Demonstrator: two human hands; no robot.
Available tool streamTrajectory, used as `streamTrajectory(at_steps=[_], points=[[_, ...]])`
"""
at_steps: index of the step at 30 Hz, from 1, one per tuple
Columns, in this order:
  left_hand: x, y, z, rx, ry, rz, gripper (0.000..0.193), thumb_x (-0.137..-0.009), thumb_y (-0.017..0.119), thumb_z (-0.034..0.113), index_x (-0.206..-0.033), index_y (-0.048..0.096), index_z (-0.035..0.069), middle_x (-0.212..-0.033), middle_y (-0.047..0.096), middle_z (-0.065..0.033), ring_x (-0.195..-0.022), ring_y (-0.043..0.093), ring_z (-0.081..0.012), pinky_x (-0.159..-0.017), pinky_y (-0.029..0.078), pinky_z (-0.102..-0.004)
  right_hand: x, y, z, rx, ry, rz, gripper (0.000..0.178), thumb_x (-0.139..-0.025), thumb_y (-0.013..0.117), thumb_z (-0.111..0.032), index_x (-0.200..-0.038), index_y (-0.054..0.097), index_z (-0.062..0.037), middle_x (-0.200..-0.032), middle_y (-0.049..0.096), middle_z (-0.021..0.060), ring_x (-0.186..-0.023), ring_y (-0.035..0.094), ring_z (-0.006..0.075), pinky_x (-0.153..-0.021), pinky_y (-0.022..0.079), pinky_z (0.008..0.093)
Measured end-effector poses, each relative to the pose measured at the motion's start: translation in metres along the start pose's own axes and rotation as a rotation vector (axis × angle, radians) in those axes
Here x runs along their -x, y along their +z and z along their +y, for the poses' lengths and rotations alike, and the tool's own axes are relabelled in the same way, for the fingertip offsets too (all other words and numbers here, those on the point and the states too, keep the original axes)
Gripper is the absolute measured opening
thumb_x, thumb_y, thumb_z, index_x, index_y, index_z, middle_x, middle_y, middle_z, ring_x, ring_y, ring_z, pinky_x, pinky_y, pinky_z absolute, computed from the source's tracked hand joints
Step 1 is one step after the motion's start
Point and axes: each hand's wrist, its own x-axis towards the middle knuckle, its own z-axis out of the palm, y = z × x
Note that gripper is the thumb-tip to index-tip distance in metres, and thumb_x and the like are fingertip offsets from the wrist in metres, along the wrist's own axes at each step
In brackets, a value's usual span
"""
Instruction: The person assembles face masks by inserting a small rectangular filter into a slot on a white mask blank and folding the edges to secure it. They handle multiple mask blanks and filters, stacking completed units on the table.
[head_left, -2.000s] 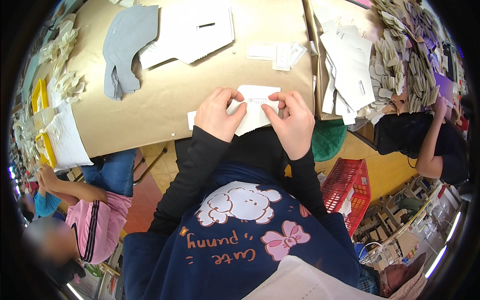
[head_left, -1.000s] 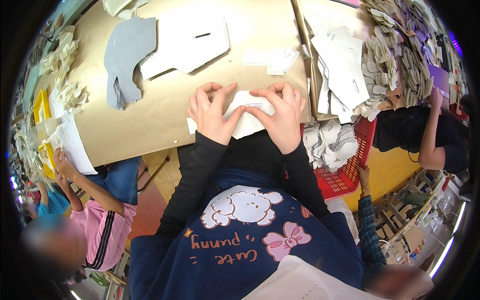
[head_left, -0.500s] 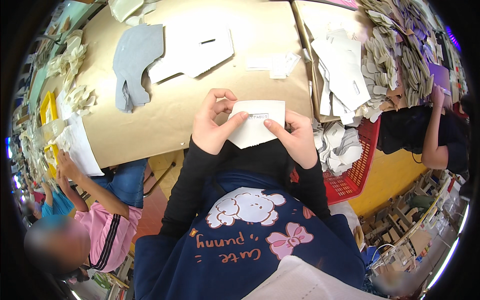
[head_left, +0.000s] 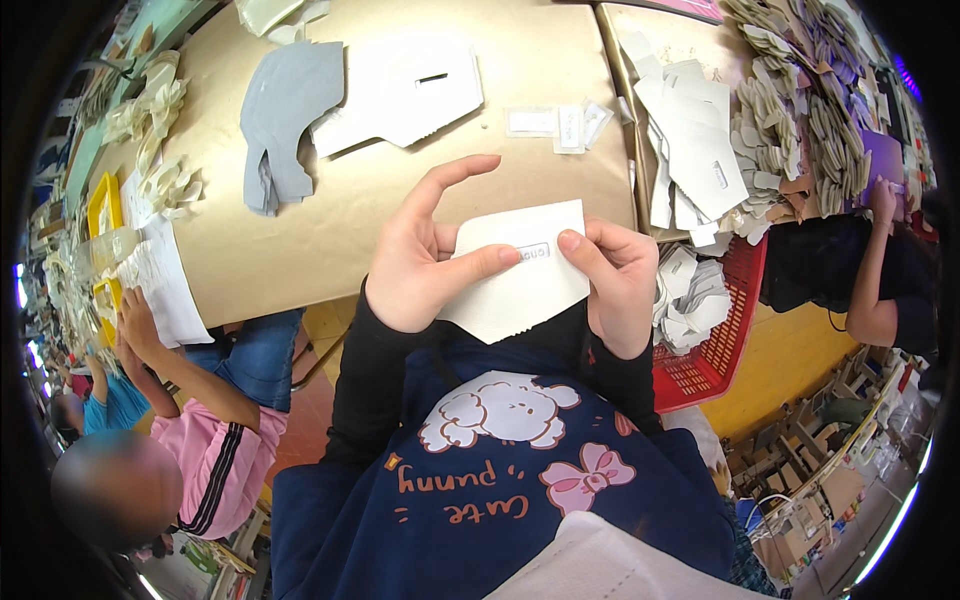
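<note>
Between my hands, over my lap at the table's near edge, is a white flat cut piece (head_left: 505,300) with a zigzag lower edge and a small printed label on it. My left hand (head_left: 425,250) holds its left side, thumb pressed on the label and index finger raised away. My right hand (head_left: 615,275) pinches the right edge, thumb on top beside the label. Beyond them on the table lie grey cut pieces (head_left: 290,110) and a stack of white cut pieces (head_left: 400,100) with a slot. Small white labels (head_left: 568,128) lie to the right of that stack.
At right, a red basket (head_left: 735,325) holds white pieces below a side table with more white pieces (head_left: 700,140) and bundled stacks (head_left: 835,140). A co-worker in pink (head_left: 220,430) sits at left by yellow trays (head_left: 103,215). Another person's arm (head_left: 875,260) shows at right.
The white piece has come lower and nearer to me and is tilted. My left thumb has slid right over the label, and my left index finger has stretched out.
</note>
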Motion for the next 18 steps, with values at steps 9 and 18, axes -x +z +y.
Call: streamTrajectory(at_steps=[9,18], points=[[0.003,-0.008,-0.006,-0.054,0.043,0.02,0.059,-0.088,0.071,-0.004,-0.142,0.047,0.004,-0.101,0.074,-0.0202,-0.09,0.073,-0.0188,-0.076,0.058,-0.0283,0.0,0.002,0.002,0.016,-0.069,-0.006,0.015,-0.093,0.069,-0.006,-0.084,0.07,0.0057,-0.078,0.067,0.0029,-0.071,0.056,0.0066,-0.065,0.042,0.0218],[-0.024,-0.03,-0.075,-1.384,0.728,-0.056,0.046,-0.08,0.077,0.023,-0.122,0.065,0.006,-0.143,0.056,-0.0101,-0.132,0.053,-0.0278,-0.108,0.042,-0.0464,-0.022,-0.027,0.009,0.766,-0.557,0.2,0.012,-0.089,0.069,-0.004,-0.099,0.073,0.0007,-0.1,0.065,0.0121,-0.09,0.063,0.0243,-0.081,0.05,0.0333]])
